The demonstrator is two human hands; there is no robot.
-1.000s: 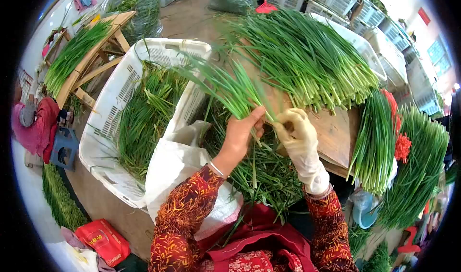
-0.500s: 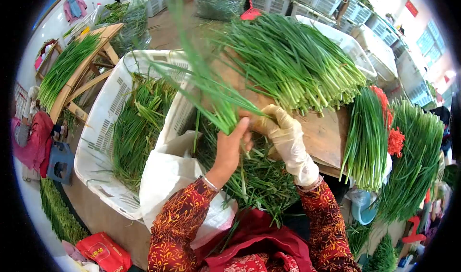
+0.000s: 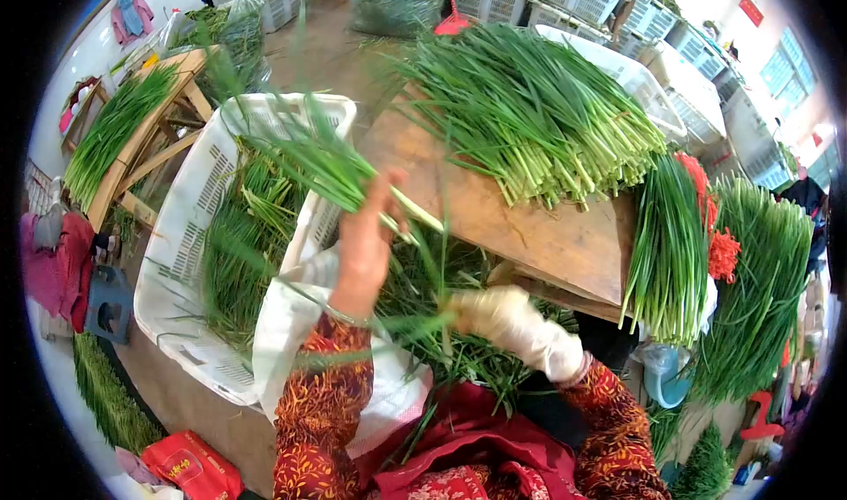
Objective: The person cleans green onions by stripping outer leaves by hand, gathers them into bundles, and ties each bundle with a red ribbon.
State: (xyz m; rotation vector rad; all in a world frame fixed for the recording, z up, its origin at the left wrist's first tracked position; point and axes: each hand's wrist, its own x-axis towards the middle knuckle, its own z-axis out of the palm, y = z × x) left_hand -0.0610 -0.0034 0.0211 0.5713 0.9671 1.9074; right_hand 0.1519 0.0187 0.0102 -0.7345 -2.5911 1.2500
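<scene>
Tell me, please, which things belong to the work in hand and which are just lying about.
Apparently in the work: green stalks in left hand; gloved right hand; wooden board; stalk pile; white basket.

Apparently lying about: red bag; blue stool; blue bucket.

A blue stool (image 3: 109,306) and a red bag (image 3: 192,466) sit at left, a pink garment (image 3: 132,18) hanging high behind them.

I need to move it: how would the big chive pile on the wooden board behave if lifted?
The chive pile would probably droop at its long, thin leaves; the thicker pale stems look stiffer. No tie shows around it, so strands may slip loose.
</scene>
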